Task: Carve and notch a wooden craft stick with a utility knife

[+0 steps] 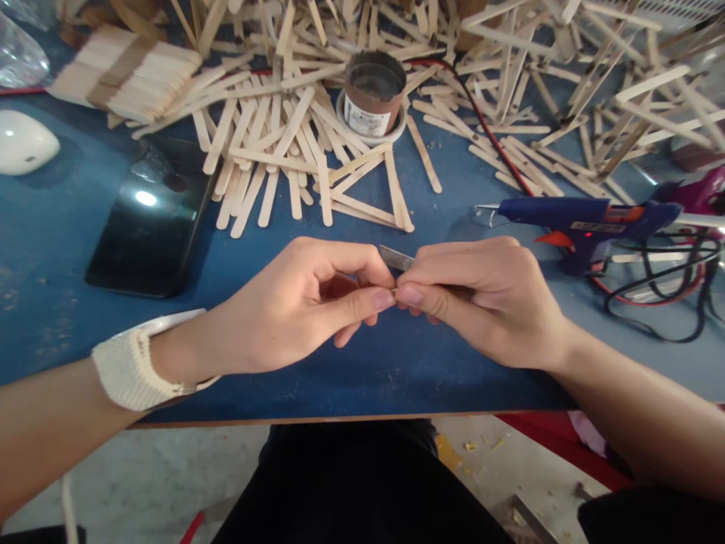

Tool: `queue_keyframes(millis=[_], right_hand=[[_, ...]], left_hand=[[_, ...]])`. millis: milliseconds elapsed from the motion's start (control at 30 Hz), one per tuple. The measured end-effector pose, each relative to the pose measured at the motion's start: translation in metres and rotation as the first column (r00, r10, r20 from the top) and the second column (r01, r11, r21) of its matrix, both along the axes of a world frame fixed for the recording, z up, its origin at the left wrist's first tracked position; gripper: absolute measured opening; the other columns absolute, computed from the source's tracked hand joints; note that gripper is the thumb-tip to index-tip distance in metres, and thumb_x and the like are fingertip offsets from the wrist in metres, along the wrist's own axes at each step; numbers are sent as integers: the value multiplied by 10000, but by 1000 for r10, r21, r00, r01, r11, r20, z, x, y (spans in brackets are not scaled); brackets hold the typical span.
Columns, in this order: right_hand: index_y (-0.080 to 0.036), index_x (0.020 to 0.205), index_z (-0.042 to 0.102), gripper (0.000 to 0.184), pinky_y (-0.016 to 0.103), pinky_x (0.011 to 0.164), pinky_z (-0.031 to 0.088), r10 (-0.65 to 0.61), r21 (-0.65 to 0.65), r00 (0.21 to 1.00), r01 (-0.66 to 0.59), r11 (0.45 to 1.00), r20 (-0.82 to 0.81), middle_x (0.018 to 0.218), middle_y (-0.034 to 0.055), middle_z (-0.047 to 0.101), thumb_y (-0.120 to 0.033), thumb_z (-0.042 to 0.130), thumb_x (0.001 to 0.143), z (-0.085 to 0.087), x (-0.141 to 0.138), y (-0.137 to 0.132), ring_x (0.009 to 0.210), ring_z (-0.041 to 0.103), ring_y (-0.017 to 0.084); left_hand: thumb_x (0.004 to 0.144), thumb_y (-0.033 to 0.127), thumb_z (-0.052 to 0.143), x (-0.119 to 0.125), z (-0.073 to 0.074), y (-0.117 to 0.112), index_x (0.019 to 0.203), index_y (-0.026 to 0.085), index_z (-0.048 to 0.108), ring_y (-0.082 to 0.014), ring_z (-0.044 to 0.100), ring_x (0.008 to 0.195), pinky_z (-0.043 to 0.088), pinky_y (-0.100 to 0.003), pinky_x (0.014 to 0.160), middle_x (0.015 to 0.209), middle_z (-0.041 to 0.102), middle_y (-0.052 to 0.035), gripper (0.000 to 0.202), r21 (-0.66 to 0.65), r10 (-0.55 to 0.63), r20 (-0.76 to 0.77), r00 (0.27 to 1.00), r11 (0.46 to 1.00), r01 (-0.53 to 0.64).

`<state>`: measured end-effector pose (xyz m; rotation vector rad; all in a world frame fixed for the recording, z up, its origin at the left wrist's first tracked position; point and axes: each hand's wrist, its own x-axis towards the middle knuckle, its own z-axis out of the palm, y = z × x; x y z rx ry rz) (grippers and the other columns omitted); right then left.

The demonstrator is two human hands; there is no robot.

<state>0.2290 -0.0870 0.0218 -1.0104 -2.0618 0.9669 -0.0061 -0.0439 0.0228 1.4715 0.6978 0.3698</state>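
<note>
Both my hands meet fingertip to fingertip over the blue table, near its front edge. My right hand (487, 291) is closed, and a thin grey metal blade (395, 258) sticks out from its fingers toward the left. Thumb and index finger of my left hand (317, 302) are pinched against the right fingertips. Whatever small piece lies between the fingertips is mostly hidden; only a pale sliver shows. Just beyond the hands, several wooden craft sticks (362, 208) lie joined in a triangle-like frame.
A heap of loose craft sticks (254, 143) covers the back, around a brown pot (374, 91). At left lie a banded stick bundle (124, 75), a black phone (150, 219) and a white mouse (26, 142). A blue glue gun (583, 219) with tangled black cable (668, 295) is at right.
</note>
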Motion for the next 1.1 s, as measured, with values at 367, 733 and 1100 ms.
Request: queue_keyframes(millis=[367, 733, 1100], right_hand=[[-216, 842, 723, 221, 242, 603, 498, 18, -67, 998, -22, 997, -56, 728, -45, 705, -297, 728, 1048, 0, 1, 1, 637, 634, 82], [-206, 889, 739, 167, 208, 600, 479, 74, -48, 992, -79, 996, -101, 740, -46, 708, -168, 700, 1047, -2, 3, 2, 656, 628, 65], [-181, 903, 754, 136, 192, 624, 490, 115, -109, 981, -133, 985, -158, 722, -50, 681, -203, 730, 1035, -1, 5, 3, 640, 610, 53]], left_hand=[[938, 206, 845, 0, -1, 2, 883, 202, 770, -50, 590, 522, 504, -134, 501, 726, 675, 31, 93, -111, -9, 45, 999, 994, 14], [978, 265, 805, -3, -3, 2, 891, 221, 754, -56, 574, 501, 489, -157, 462, 743, 694, 28, 110, -149, -54, 63, 997, 987, 62], [947, 330, 858, -3, -3, 4, 880, 193, 745, -49, 551, 504, 473, -142, 448, 745, 696, 5, 190, -231, -85, 100, 991, 967, 106]])
